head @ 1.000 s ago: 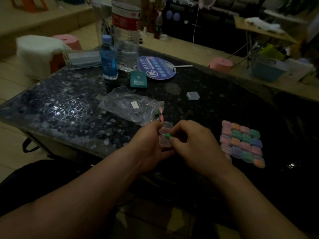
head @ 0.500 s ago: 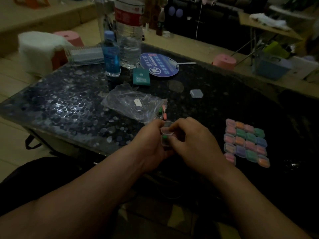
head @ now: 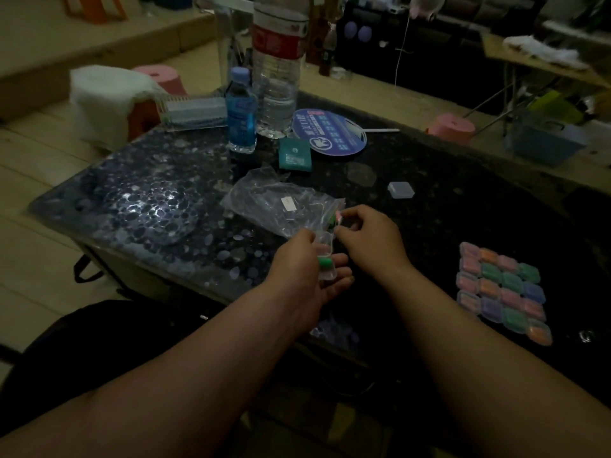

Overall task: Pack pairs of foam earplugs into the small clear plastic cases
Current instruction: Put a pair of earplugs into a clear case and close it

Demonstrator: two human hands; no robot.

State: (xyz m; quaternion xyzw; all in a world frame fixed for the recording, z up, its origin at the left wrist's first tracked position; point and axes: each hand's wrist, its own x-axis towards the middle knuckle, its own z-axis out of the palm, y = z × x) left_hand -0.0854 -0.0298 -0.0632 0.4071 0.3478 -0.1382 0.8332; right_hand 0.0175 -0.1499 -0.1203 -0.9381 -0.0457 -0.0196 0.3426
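Observation:
My left hand (head: 302, 276) holds a small clear plastic case (head: 325, 256), lid open, with a green earplug (head: 325, 262) lying in it. My right hand (head: 367, 238) is just beyond it at the mouth of a clear plastic bag (head: 281, 206), fingertips pinching at a loose pink earplug (head: 338, 215) there. A block of several filled cases (head: 502, 290) with pink, green, purple and orange plugs lies on the dark table to the right. One closed empty case (head: 400, 189) sits further back.
At the back of the dark pebbled table (head: 148, 200) stand a large water bottle (head: 279, 71) and a small blue bottle (head: 241, 110). Beside them lie a round blue fan (head: 329, 132), a teal card (head: 294, 155) and a clear rack (head: 193, 110).
My right hand left the case and reached forward to the earplugs at the bag's mouth. The green earplug now lies in the case, which my left hand keeps holding.

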